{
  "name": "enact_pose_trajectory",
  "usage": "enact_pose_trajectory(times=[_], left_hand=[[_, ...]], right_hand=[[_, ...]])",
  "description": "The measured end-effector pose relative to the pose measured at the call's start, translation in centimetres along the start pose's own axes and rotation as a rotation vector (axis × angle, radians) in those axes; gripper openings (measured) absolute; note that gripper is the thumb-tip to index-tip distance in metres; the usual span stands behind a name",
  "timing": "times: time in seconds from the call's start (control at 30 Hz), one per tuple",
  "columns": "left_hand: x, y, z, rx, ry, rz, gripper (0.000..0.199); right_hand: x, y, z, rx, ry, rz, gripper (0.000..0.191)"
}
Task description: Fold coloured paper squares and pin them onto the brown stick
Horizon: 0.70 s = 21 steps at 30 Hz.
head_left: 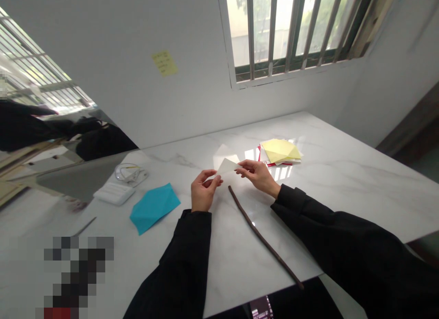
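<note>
A small piece of white paper [226,167] with a pointed top is held up between my hands over the table. My left hand [203,190] pinches its lower left side between thumb and fingers. On the other side, my right hand [258,176] grips its right corner with the fingertips. Below the hands a thin brown stick [262,239] lies slanting toward the table's front edge. To the left of my left hand rests a creased blue paper [154,208]. Behind my right hand is a stack of papers with a yellow sheet [281,151] on top, and red edges show beneath.
On the white marbled table [343,182], a white box [114,193] and a coiled cable [130,172] lie at the left. A thin dark item [84,226] is nearer. A yellow note [164,63] is on the wall, left of a barred window [288,31].
</note>
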<state>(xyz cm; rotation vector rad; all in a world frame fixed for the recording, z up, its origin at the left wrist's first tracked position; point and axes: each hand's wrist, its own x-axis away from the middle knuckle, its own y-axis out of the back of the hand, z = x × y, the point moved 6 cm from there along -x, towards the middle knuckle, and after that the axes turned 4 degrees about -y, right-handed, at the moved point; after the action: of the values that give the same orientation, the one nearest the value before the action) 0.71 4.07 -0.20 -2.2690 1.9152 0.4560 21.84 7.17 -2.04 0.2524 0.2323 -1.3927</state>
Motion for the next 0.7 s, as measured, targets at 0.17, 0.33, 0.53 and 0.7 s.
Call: enact_pose_trajectory(times=[0.17,0.33,0.53,0.7], left_hand=[[-0.2,0.4,0.4,-0.005,0.014,-0.057,0.037],[0.0,0.2,0.2,0.059,0.02,-0.066,0.04],[0.1,0.0,0.4,0.099,0.058,-0.051,0.04],[0.0,0.1,1.0,0.148,0.103,-0.068,0.041]], right_hand=[[0.1,0.2,0.5,0.059,0.011,-0.016,0.039],[-0.1,0.8,0.2,-0.032,-0.034,-0.085,0.042],[-0.1,0.7,0.2,-0.119,-0.059,-0.045,0.045],[-0.2,1.0,0.5,-0.001,-0.017,-0.077,0.035]])
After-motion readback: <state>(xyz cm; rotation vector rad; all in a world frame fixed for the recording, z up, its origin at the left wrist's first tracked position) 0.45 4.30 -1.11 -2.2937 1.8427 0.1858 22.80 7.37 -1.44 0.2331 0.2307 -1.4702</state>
